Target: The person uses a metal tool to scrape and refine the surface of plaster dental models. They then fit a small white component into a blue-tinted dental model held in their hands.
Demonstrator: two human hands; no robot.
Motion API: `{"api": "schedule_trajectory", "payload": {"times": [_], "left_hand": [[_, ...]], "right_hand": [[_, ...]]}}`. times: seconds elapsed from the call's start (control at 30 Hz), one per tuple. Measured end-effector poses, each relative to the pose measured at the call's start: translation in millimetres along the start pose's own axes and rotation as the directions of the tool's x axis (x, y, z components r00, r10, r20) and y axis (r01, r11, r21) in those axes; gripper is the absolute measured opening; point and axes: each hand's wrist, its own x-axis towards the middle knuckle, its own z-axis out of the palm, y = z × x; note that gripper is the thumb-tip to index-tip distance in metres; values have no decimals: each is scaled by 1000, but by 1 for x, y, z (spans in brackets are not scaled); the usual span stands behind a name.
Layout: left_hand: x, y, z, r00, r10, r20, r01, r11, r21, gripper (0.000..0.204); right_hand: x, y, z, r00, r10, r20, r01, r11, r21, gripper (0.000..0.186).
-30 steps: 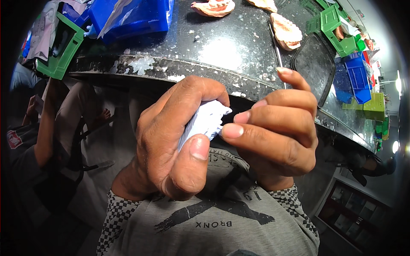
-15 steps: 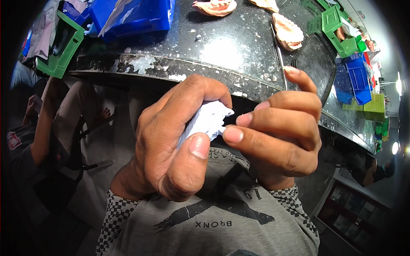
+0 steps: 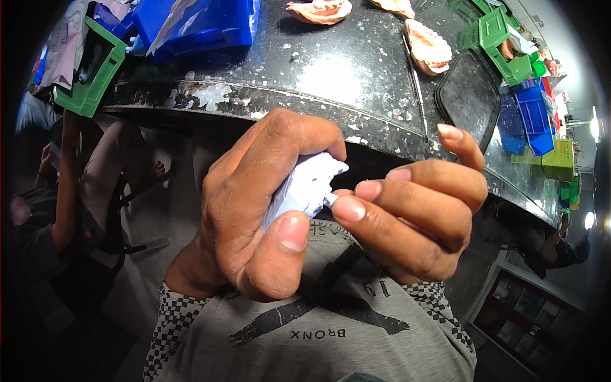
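Note:
My left hand (image 3: 254, 204) is wrapped round a pale bluish-white lump (image 3: 305, 188) with an uneven, creased surface, held in front of my chest. Its thumb lies along the near side and the forefinger curls over the top; the palm hides the rest. From the right, my right hand (image 3: 414, 204) pinches a small nub at the lump's edge between thumb and forefinger. The other right fingers are bent, the little finger raised apart. Beyond the hands, a thin metal hand tool (image 3: 417, 89) lies on the black worktable (image 3: 254, 76).
Pinkish-cream dental models (image 3: 428, 48) lie on the table, another (image 3: 320, 11) further left. A dark rounded tray (image 3: 470, 92) sits near the right edge. Blue bins (image 3: 197, 28) and green bins (image 3: 95, 70) stand at left, more at right. Another person (image 3: 63, 184) sits at left.
My right hand has turned and dropped slightly, its little finger moving away from the metal tool. The pinch at the nub stays, and my left hand has barely moved.

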Motion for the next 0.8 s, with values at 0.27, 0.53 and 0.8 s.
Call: {"api": "schedule_trajectory", "payload": {"times": [0.27,0.53,0.8], "left_hand": [[0,-6,-2,997,68,48,-66,997,-39,65],[1,-9,-3,994,90,69,-86,994,-63,64],[1,-5,-4,997,39,59,-37,999,-36,66]], "right_hand": [[4,3,-3,999,-30,36,27,998,64,18],[5,12,-4,994,-82,71,71,986,149,14],[6,8,-2,995,-75,71,68,993,97,17]]}}
